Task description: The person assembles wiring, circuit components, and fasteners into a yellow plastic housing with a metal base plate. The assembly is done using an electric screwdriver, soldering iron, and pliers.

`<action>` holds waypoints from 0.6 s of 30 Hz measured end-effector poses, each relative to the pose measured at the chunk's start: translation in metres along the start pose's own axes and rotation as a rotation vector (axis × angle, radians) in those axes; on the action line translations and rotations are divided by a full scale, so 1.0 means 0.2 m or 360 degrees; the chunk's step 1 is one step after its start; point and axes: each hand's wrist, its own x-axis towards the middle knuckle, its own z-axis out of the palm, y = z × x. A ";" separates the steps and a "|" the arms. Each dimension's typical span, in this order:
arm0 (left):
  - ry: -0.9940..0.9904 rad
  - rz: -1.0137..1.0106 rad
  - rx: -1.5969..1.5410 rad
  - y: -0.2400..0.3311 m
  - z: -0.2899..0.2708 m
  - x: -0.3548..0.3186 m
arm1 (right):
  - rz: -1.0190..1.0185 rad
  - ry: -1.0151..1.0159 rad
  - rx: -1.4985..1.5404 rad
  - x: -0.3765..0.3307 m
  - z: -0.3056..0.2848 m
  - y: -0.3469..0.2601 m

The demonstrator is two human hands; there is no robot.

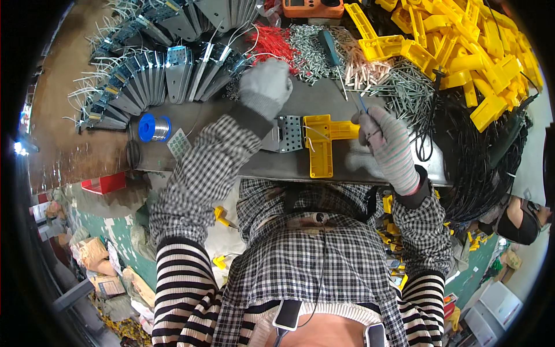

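Note:
My left hand (265, 85), in a grey glove, is curled closed at the near edge of a pile of small red pieces (270, 47); its fingertips and anything in them are hidden. My right hand (386, 137), in a striped glove, is closed round a slim blue tool (362, 104) whose tip points away from me. Those fingers also come up to the end of a yellow plastic handle (324, 136). This T-shaped handle lies on the bench, joined at its left to a perforated metal plate (290, 134). A thin wire lies across the yellow part.
Rows of metal plates with white wires (179, 72) fill the back left. Behind my hands lie silver screws (315, 52), a teal-handled screwdriver (329, 49) and long screws (407, 89). Yellow parts (457, 40) heap at back right, black cables (483, 156) below. A solder spool (154, 127) stands left.

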 end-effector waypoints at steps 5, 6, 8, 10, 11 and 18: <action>0.0022 -0.0168 -0.1858 0.20 -0.08 -0.19 | -0.0462 0.0192 -0.0157 0.12 0.04 0.01; 0.0116 -0.0160 -0.1893 0.25 -0.11 -0.23 | -0.0458 0.0189 -0.0162 0.13 0.05 -0.02; 0.0106 -0.0298 -0.2538 0.32 -0.12 -0.27 | -0.0117 0.0090 0.0312 0.14 0.05 -0.06; 0.0074 -0.0168 -0.2435 0.35 -0.14 -0.28 | -0.0095 0.0098 0.0335 0.13 0.05 -0.05; 0.0075 -0.0170 -0.2442 0.35 -0.15 -0.28 | -0.0077 0.0108 0.0367 0.13 0.05 -0.05; 0.0117 0.0005 -0.2399 0.36 -0.17 -0.30 | 0.0039 0.0082 0.0522 0.09 0.01 -0.09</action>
